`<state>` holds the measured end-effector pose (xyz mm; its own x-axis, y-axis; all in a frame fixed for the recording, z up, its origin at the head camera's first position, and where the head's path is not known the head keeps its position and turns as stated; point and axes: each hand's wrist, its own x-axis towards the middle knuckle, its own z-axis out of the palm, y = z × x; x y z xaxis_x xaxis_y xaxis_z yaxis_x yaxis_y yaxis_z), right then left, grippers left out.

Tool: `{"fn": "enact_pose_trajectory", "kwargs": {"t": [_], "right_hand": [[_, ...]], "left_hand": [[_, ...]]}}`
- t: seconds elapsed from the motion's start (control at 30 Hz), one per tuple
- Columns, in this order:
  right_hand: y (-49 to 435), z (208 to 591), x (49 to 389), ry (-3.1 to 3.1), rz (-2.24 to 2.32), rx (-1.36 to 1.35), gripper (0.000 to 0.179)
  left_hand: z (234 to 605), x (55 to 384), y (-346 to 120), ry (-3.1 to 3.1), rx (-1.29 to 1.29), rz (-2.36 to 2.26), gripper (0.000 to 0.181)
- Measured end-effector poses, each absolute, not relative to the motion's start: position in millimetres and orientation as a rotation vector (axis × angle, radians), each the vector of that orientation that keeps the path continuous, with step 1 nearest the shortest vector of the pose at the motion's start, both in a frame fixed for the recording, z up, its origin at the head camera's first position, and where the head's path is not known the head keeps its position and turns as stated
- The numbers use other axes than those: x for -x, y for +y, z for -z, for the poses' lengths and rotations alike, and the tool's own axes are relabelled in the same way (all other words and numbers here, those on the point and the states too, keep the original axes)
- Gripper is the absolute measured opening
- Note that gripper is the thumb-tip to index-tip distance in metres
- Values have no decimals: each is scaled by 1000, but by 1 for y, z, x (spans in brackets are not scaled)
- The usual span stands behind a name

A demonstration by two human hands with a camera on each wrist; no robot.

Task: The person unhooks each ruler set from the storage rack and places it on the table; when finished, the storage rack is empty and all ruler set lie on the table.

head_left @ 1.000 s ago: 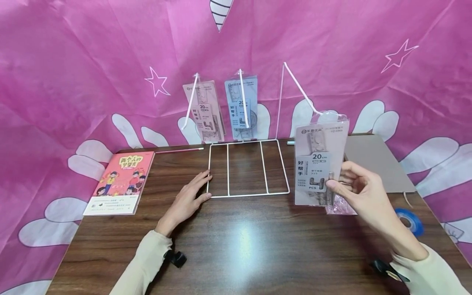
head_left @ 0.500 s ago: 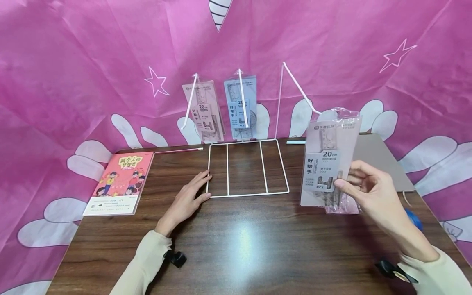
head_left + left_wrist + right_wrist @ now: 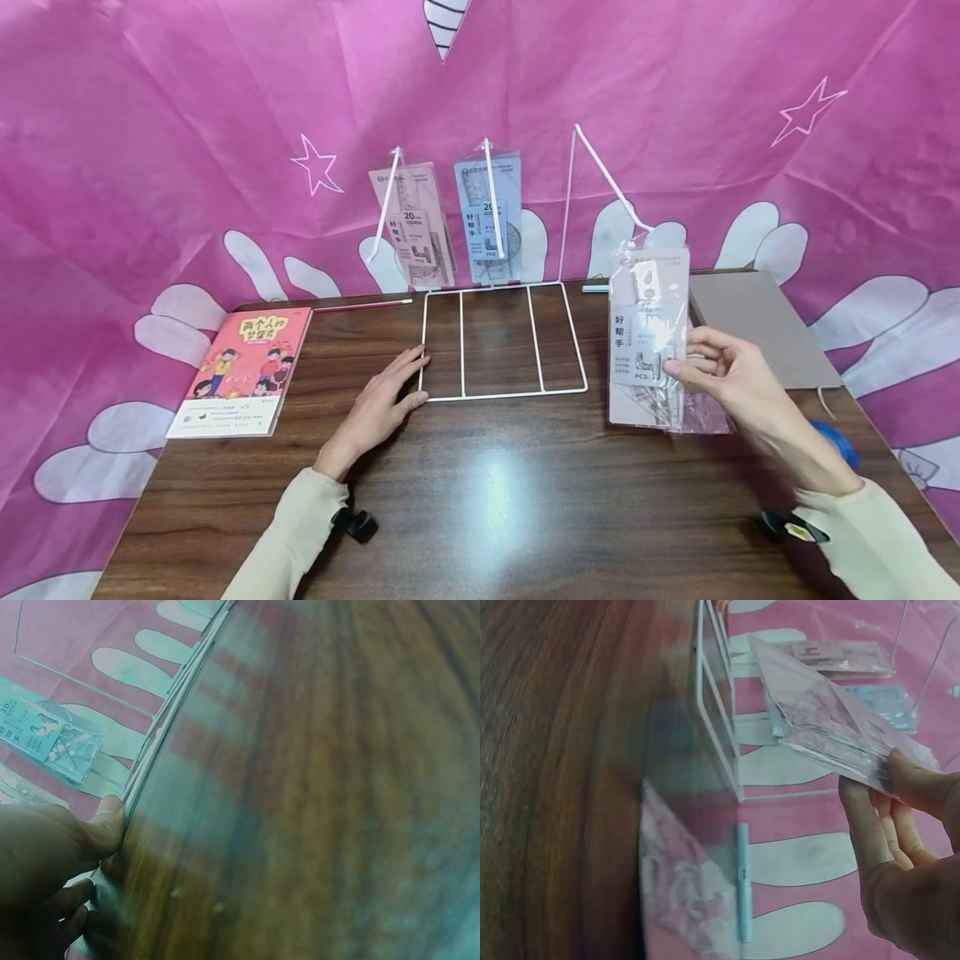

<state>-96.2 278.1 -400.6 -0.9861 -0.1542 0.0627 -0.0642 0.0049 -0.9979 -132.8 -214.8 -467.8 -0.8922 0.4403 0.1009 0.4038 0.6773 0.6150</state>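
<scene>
My right hand [image 3: 738,387] pinches the lower right edge of a clear-wrapped pink ruler set [image 3: 626,404], thumb in front. The packet hangs upright just below the tip of the right hook of a white wire display rack [image 3: 502,396]; whether they touch I cannot tell. In the right wrist view, thumb and fingers grip the packet [image 3: 817,720] by its edge. My left hand [image 3: 378,408] rests on the table, its fingertips and thumb touching the rack's left base wire. A pink ruler set [image 3: 420,225] hangs on the left hook and a blue ruler set [image 3: 491,221] on the middle one.
Another pink packet [image 3: 708,414] lies on the table behind the right hand. A grey notebook [image 3: 757,325] and blue tape roll [image 3: 836,442] are at right. At left lie a red book [image 3: 247,358] and a pencil [image 3: 363,306]. A light-blue pen [image 3: 596,289] lies near the back edge.
The right hand has moved the ruler set right, then back left and slightly lower, turning its face more squarely forward. My left hand stays on the rack's base.
</scene>
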Motion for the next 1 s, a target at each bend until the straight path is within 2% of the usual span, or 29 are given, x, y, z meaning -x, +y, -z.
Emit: {"fn": "enact_pose_trajectory", "kwargs": {"t": [0.17,0.57,0.8,1.0], "right_hand": [[280,416,105,2186,1990,138,20],[275,441,119,2244,1792,40,31],[272,444,122,2355,1666,-72,40],[270,443,121,2571,1449,-19,42]], "left_hand": [[467,133,-214,2826,-723,-1011,60],[466,134,-214,2831,-722,-1003,59],[466,134,-214,2834,-730,-1003,59],[467,134,-214,2826,-712,-1003,60]]}}
